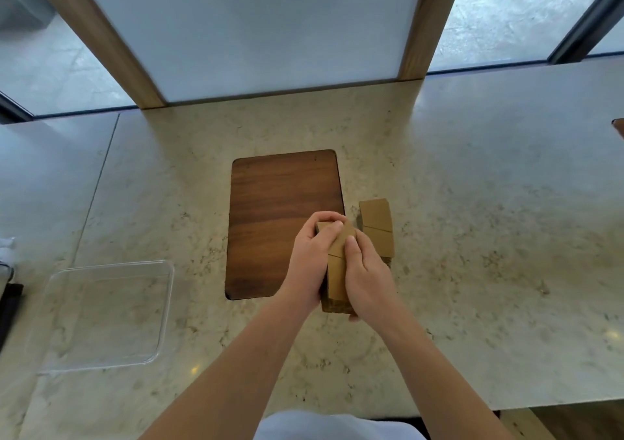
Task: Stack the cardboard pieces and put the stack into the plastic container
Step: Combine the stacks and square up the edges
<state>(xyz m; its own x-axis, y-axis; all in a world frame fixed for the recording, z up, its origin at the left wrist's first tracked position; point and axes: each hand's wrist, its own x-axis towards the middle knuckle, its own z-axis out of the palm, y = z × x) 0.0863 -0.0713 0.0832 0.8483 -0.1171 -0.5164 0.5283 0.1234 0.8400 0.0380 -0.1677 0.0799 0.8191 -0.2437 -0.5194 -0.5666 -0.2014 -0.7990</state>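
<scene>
A stack of brown cardboard pieces [337, 277] is clasped between both hands at the right edge of a dark wooden board [270, 210]. My left hand [309, 257] grips its left side, fingers curled over the far end. My right hand [366, 270] grips its right side, thumb on top. A second pile of cardboard pieces [377, 227] lies on the counter just right of the hands. The clear plastic container [162, 304] sits on the counter at the lower left, with nothing in it.
The marble counter [489, 237] stretches wide to the right. A wood-framed panel [250, 34] stands at the back. Dark objects [8, 304] sit at the far left edge, and a brown object [619, 129] peeks in at the right edge.
</scene>
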